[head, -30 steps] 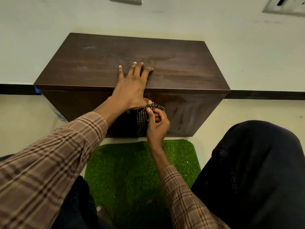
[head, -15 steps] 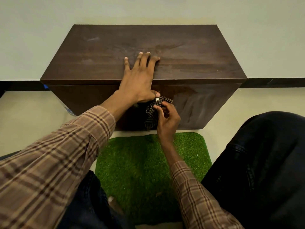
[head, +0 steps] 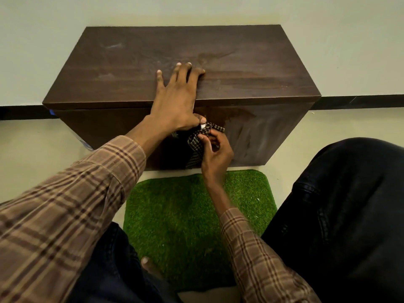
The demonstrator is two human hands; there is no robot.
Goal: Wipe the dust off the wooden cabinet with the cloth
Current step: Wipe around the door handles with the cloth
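Pale wall behind closed wooden cabinet [head: 240, 62]; left hand [head: 175, 101] flat on top; right hand [head: 215, 154] grip round cloth [head: 196, 139].

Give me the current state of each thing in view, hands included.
Wooden cabinet: closed, top smudged, front streaked.
Cloth: bunched, held against the cabinet front.
Left hand: flat on the cabinet top, fingers spread.
Right hand: grips the cloth.
Green mat: flat on the floor.
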